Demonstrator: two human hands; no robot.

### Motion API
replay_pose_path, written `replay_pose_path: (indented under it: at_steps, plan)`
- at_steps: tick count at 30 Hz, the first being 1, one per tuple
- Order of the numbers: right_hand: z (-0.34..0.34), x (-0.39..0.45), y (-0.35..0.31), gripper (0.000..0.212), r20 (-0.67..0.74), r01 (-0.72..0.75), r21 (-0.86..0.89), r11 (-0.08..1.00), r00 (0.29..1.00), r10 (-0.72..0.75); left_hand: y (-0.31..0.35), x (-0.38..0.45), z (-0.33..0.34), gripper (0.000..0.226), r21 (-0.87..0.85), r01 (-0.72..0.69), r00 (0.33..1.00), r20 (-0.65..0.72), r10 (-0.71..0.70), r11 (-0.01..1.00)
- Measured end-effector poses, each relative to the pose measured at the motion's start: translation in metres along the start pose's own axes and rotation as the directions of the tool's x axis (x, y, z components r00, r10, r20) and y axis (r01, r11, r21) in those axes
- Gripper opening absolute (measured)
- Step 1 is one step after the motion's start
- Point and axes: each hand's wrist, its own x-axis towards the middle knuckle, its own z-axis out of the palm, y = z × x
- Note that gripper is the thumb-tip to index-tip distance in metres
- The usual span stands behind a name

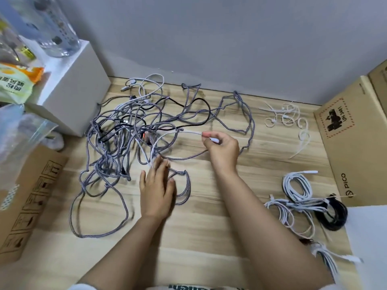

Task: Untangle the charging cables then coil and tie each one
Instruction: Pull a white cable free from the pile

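A big tangle of grey braided, white and black charging cables [129, 132] sprawls over the wooden floor at centre left. My right hand [223, 146] pinches the end of a white cable [189, 132] that leads left into the tangle. My left hand [157, 185] lies flat with straight fingers on the strands at the tangle's near edge, its fingertips by another stretch of white cable. At the lower right lie coiled and tied cables: white coils [297, 185] and a black coil [333, 214].
Loose white ties [284, 118] lie at the back right. Cardboard boxes [356, 143] stand along the right, another box [27, 197] at the left. A white block [73, 84] with bottles and a snack bag stands back left. A grey wall closes the far side.
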Motion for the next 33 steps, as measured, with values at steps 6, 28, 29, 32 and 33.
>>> replay_pose_path:
  at_steps: [6, 28, 29, 32, 33]
  plan:
    - [-0.012, -0.031, -0.014, 0.016, 0.169, -0.062, 0.052, 0.997, 0.984, 0.052, 0.035, 0.007, -0.05, 0.034, -0.277, -0.131, 0.934, -0.356, 0.025, 0.952]
    - [-0.071, -0.076, -0.093, 0.032, 0.558, -0.417, 0.507, 0.754, 0.826, 0.082, -0.003, 0.057, -0.072, 0.028, 0.217, -0.184, 0.982, 0.094, 0.167, 0.959]
    - [-0.076, -0.075, -0.092, 0.032, 0.577, -0.405, 0.449, 0.797, 0.812, 0.087, 0.0, 0.061, -0.071, 0.026, 0.185, -0.143, 0.988, 0.087, 0.129, 0.972]
    - [-0.081, -0.074, -0.081, 0.034, 0.564, -0.293, 0.18, 0.939, 0.813, 0.146, 0.03, 0.064, -0.079, 0.023, -0.09, -0.027, 0.998, -0.056, 0.022, 0.996]
    - [-0.08, -0.074, -0.075, 0.034, 0.527, -0.239, 0.071, 0.968, 0.833, 0.167, 0.043, 0.062, -0.085, 0.024, -0.18, -0.037, 0.99, -0.142, 0.011, 0.983]
